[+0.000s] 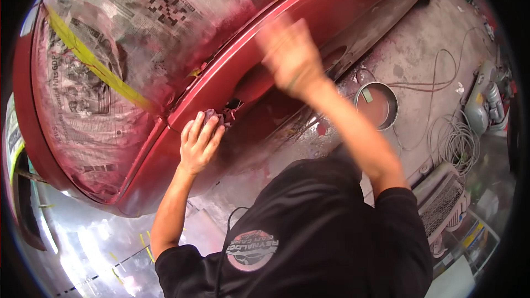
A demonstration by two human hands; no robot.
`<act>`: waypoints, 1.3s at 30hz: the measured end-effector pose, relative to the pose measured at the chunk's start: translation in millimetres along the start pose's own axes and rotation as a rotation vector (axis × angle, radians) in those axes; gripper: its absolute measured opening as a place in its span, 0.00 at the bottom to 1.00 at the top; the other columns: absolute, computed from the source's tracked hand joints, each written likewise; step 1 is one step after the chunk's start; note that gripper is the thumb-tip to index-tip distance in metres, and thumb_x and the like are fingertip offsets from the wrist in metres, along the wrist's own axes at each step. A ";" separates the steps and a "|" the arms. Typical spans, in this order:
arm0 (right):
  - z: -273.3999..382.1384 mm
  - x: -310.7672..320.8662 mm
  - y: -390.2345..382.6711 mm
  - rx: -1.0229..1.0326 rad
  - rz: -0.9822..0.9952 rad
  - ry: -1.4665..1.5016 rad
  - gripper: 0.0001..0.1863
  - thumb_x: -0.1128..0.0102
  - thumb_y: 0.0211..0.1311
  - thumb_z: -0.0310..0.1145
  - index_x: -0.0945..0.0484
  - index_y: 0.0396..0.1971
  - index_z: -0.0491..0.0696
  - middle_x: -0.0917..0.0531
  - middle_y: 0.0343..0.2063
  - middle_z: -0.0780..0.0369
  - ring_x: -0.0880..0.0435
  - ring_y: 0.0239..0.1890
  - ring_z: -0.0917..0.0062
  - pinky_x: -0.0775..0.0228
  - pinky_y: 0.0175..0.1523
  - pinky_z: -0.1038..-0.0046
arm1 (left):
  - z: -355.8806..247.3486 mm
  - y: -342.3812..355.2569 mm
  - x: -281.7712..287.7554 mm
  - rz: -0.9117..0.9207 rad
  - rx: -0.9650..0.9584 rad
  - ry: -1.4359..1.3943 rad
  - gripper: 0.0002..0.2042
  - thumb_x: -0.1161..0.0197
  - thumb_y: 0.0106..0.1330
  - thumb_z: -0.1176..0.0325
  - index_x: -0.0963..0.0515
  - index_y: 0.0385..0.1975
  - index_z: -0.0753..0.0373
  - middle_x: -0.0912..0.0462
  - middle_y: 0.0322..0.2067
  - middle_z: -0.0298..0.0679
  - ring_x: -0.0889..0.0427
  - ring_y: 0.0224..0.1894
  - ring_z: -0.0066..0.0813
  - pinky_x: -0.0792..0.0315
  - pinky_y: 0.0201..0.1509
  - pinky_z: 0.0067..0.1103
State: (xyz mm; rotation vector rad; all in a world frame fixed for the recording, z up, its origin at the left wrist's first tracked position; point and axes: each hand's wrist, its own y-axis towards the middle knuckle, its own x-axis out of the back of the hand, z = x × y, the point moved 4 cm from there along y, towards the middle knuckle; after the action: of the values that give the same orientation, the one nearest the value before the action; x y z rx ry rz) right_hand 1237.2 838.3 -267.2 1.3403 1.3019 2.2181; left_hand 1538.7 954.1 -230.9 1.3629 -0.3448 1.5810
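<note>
The red car (337, 8) is the biggest thing before you, spreading from 8 o'clock round to 1 o'clock. Its upper ridge is smooth and glossy, with a pale streak of light along it; lower on the side, toward 1 o'clock, the red fades to a dull, greyish brown. The floor (411, 49) at 2 o'clock is grey and blotched. Newspaper (215, 8) masks the car's windows from 9 to 12 o'clock, stained red toward its edges, and yellow tape (91, 60) crosses it at 10 o'clock. A loose coil of pale hose (455, 146) lies on the floor at 3 o'clock, and nearer, at 2 o'clock, stands a round bucket (393, 106).

Your right hand (292, 60) is over the red side at 12 o'clock, too blurred to tell whether its fingers hold anything. Your left hand (197, 144), at 9 o'clock, has its fingers bent over a wad, against the car. Between your hands the side dips into a shaded hollow (255, 84); a small dark hole (236, 102) opens just below it. The wad (216, 118) is crumpled and dull purple-grey.
</note>
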 end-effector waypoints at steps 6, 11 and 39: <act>5.1 -20.0 8.4 -0.369 -0.106 0.045 0.33 0.44 0.75 0.39 0.30 0.71 0.31 0.34 0.75 0.38 0.42 0.81 0.40 0.57 0.83 0.39 | -1.8 6.2 -2.9 -0.025 -0.008 0.011 0.16 0.34 0.67 0.70 0.14 0.55 0.53 0.16 0.63 0.42 0.20 0.69 0.50 0.32 0.72 0.41; 77.0 -11.2 -3.3 0.097 0.067 0.204 0.32 0.42 0.75 0.41 0.29 0.73 0.40 0.30 0.76 0.46 0.36 0.79 0.47 0.48 0.81 0.41 | 4.4 7.0 -1.4 -0.020 0.005 -0.039 0.17 0.30 0.67 0.69 0.15 0.56 0.53 0.18 0.66 0.42 0.22 0.70 0.49 0.31 0.73 0.42; -191.8 14.8 11.2 -0.439 -0.046 -0.263 0.32 0.53 0.83 0.45 0.35 0.78 0.46 0.40 0.81 0.50 0.44 0.84 0.55 0.55 0.86 0.53 | 1.6 -3.5 -12.3 0.038 -0.034 0.060 0.18 0.39 0.69 0.68 0.15 0.57 0.54 0.21 0.68 0.45 0.25 0.71 0.58 0.32 0.70 0.47</act>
State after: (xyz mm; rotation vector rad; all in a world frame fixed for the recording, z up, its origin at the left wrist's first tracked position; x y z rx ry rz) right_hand 1077.4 732.1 -284.5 1.3501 0.6958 2.0494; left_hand 1541.1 948.7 -242.4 1.2867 -0.3612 1.6372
